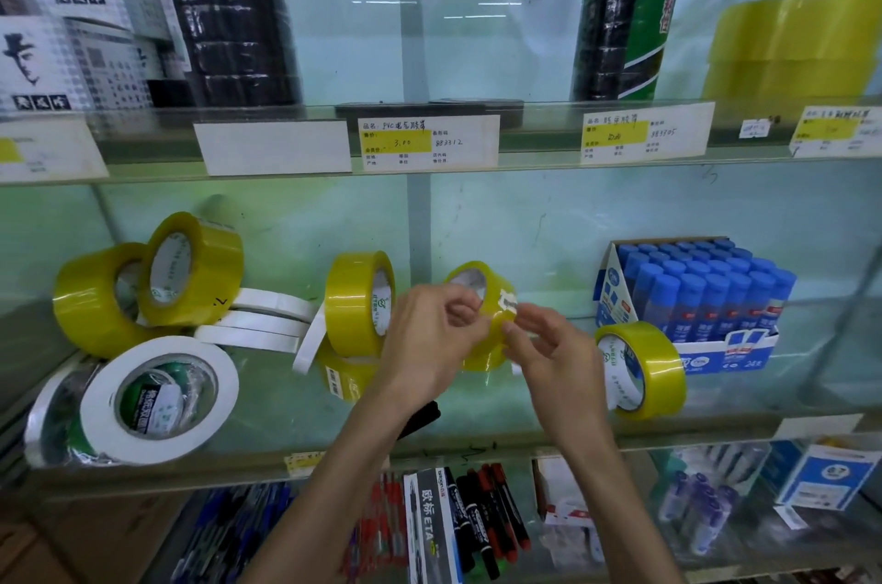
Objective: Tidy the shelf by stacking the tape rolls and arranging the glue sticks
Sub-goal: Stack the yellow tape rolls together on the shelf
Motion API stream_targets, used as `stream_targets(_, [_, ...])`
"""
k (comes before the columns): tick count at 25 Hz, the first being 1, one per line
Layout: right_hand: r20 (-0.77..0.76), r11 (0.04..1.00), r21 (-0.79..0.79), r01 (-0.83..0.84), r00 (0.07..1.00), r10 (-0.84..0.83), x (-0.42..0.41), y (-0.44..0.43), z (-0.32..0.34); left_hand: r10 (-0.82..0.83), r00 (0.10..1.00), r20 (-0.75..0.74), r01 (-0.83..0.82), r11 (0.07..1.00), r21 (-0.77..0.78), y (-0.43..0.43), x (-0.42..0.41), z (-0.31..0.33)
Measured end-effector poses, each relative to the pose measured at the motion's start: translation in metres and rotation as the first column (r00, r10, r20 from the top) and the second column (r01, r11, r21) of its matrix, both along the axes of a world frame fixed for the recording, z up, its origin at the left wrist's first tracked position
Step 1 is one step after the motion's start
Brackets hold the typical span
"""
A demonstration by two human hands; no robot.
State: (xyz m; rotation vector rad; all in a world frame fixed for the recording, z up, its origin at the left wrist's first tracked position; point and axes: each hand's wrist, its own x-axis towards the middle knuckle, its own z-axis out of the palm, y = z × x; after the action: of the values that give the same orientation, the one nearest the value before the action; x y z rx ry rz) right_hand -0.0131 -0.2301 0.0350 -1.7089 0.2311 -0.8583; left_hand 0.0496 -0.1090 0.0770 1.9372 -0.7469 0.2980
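Both hands hold one yellow tape roll (pixel 491 302) above the middle glass shelf (pixel 267 411). My left hand (pixel 429 335) grips its left side; my right hand (pixel 549 349) pinches its right edge near a small white label. Another yellow roll (pixel 358 311) stands on edge to the left, on top of a flat one (pixel 343 373). Two yellow rolls (pixel 143 287) lean at far left. A further yellow roll (pixel 639 368) stands at the right, in front of a box of blue-capped glue sticks (pixel 701 292). Thin white rolls (pixel 267 321) lie stacked behind two large white rolls (pixel 143 402).
The upper shelf carries black tape columns (pixel 229 10), price labels (pixel 429 142) and stacked yellow rolls (pixel 792 48) at the right. Below the middle shelf lie markers and pens (pixel 477 521). A dark object (pixel 425 416) lies under my left wrist.
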Motion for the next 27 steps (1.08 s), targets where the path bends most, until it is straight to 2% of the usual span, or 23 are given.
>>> stream_targets(1, [-0.033,0.985,-0.164,0.058,0.997,-0.064,0.002,-0.006,0.002,0.003,0.995,0.103,-0.011,0.997,0.083,-0.004,0.003,0.0])
stream_targets(2, [-0.043,0.928,-0.358,0.098,0.992,-0.121,0.003,-0.012,0.005,-0.013,0.978,0.21,-0.025,0.984,0.176,-0.008,0.006,-0.001])
stream_targets(3, [-0.02,0.825,-0.551,0.124,0.987,-0.162,0.004,-0.017,0.009,-0.044,0.952,0.303,-0.042,0.961,0.272,-0.012,0.008,-0.001])
stream_targets(5, [0.081,0.539,-0.826,0.164,0.981,-0.175,0.009,-0.027,0.015,-0.132,0.901,0.413,-0.053,0.911,0.408,-0.015,0.015,-0.001])
stream_targets(6, [0.116,0.419,-0.89,0.179,0.978,-0.172,0.014,-0.032,0.016,-0.175,0.884,0.433,-0.041,0.895,0.445,-0.017,0.019,-0.001])
stream_targets(7, [0.125,0.338,-0.924,0.178,0.977,-0.174,0.018,-0.036,0.018,-0.209,0.87,0.447,-0.028,0.883,0.468,-0.017,0.023,-0.001])
stream_targets(12, [0.05,0.182,-0.979,0.096,0.969,-0.241,0.032,-0.04,0.021,-0.254,0.859,0.444,-0.017,0.853,0.521,-0.009,0.039,0.0])
stream_targets(14, [0.023,0.158,-0.985,0.066,0.965,-0.261,0.036,-0.04,0.022,-0.261,0.85,0.458,-0.024,0.848,0.53,-0.005,0.044,0.0])
stream_targets(15, [-0.017,0.182,-0.983,0.032,0.965,-0.263,0.038,-0.04,0.022,-0.258,0.847,0.464,-0.03,0.849,0.527,-0.004,0.046,-0.002])
stream_targets(18, [-0.159,0.329,-0.941,-0.077,0.96,-0.231,0.045,-0.043,0.023,-0.237,0.854,0.463,-0.05,0.849,0.526,-0.004,0.053,-0.007])
stream_targets(20, [-0.2,0.381,-0.918,-0.109,0.958,-0.207,0.049,-0.046,0.021,-0.233,0.865,0.443,-0.043,0.848,0.529,-0.004,0.058,-0.01])
stream_targets(27, [-0.285,0.401,-0.899,-0.174,0.929,-0.237,0.062,-0.052,0.003,-0.25,0.886,0.39,-0.007,0.835,0.55,-0.006,0.067,-0.029])
